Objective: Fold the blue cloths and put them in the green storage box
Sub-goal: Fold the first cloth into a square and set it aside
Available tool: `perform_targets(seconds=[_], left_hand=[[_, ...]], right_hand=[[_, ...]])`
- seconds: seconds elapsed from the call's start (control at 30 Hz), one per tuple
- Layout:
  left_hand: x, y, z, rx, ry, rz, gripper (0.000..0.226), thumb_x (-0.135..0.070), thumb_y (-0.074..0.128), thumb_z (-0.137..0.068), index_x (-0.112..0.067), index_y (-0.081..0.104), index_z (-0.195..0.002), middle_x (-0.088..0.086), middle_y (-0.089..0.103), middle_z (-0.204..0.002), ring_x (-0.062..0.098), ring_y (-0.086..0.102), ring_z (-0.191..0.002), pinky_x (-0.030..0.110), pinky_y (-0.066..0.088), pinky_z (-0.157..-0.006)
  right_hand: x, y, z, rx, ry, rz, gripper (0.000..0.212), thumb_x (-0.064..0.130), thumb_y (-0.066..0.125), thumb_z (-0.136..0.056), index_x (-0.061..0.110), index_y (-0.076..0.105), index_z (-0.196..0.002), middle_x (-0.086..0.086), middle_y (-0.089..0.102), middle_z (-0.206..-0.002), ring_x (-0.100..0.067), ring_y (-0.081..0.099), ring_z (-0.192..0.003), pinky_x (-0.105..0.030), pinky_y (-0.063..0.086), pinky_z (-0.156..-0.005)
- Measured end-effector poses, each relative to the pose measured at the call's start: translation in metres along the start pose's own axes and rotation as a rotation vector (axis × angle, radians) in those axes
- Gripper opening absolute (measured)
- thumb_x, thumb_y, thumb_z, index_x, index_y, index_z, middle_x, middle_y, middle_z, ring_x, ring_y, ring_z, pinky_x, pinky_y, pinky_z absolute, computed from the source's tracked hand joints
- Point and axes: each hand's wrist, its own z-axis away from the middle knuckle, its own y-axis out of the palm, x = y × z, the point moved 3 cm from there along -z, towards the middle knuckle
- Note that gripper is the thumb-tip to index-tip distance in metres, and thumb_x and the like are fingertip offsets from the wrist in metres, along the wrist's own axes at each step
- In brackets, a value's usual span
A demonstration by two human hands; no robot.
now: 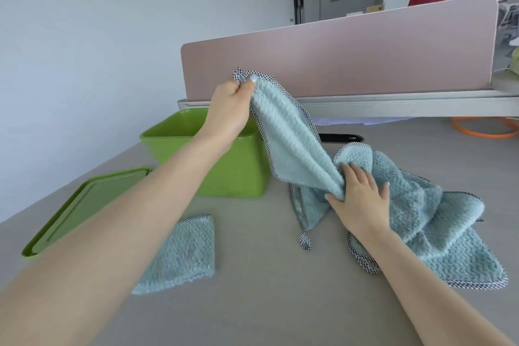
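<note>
My left hand [229, 105] holds one corner of a light blue cloth [292, 143] with a checkered hem, lifted above the green storage box [238, 174]. The cloth stretches down to the right, where my right hand [361, 202] grips its lower end. Under and beside my right hand lies a rumpled pile of blue cloths [432, 222] on the table. A folded blue cloth [182, 255] lies flat in front of the box. The box stands open; my left arm hides most of its inside.
The box's green lid [81, 205] lies on the grey table left of the box. A pink divider panel [365, 53] runs along the table's back. An orange ring [486, 129] lies far right. A person in red stands far behind the divider.
</note>
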Motion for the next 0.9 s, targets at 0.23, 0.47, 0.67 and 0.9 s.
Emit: perform_targets(seconds=[0.23, 0.47, 0.67, 0.9], left_hand=[[-0.039, -0.048, -0.006, -0.026, 0.072, 0.134, 0.027, -0.038, 0.054, -0.080, -0.022, 0.041, -0.064, 0.008, 0.047, -0.088, 0.016, 0.045, -0.078, 0.030, 0.034, -0.071], [-0.047, -0.066, 0.012, 0.154, 0.057, 0.008, 0.027, -0.030, 0.053, -0.091, -0.018, 0.045, -0.069, 0.005, 0.046, -0.078, 0.014, 0.043, -0.076, 0.028, 0.030, -0.069], [-0.013, -0.116, 0.016, 0.090, -0.084, -0.016, 0.022, -0.031, 0.052, -0.092, -0.019, 0.049, -0.073, 0.009, 0.051, -0.089, 0.017, 0.046, -0.084, 0.031, 0.033, -0.075], [0.019, -0.141, 0.031, -0.041, -0.182, 0.212, 0.020, -0.027, 0.052, -0.092, -0.017, 0.052, -0.075, 0.009, 0.059, -0.092, 0.021, 0.054, -0.088, 0.034, 0.039, -0.081]], right_hand=[[0.038, -0.041, 0.001, 0.367, -0.081, -0.382, 0.114, 0.075, 0.056, -0.061, 0.038, -0.011, -0.146, 0.015, -0.013, -0.156, -0.014, -0.010, -0.145, -0.055, -0.007, -0.114], [0.119, -0.056, 0.009, 0.287, -0.139, -1.154, 0.038, 0.038, 0.066, -0.081, 0.035, 0.056, -0.117, 0.014, 0.061, -0.123, -0.001, 0.057, -0.113, -0.025, 0.047, -0.095], [0.117, -0.029, 0.004, 0.269, 0.104, -1.189, 0.008, 0.025, 0.066, -0.082, 0.018, 0.068, -0.079, -0.011, 0.072, -0.094, -0.029, 0.067, -0.083, -0.038, 0.051, -0.072], [0.116, -0.079, -0.015, 0.088, -0.023, -1.378, 0.010, 0.019, 0.064, -0.086, 0.022, 0.068, -0.077, 0.008, 0.070, -0.075, -0.011, 0.064, -0.071, -0.025, 0.051, -0.065]])
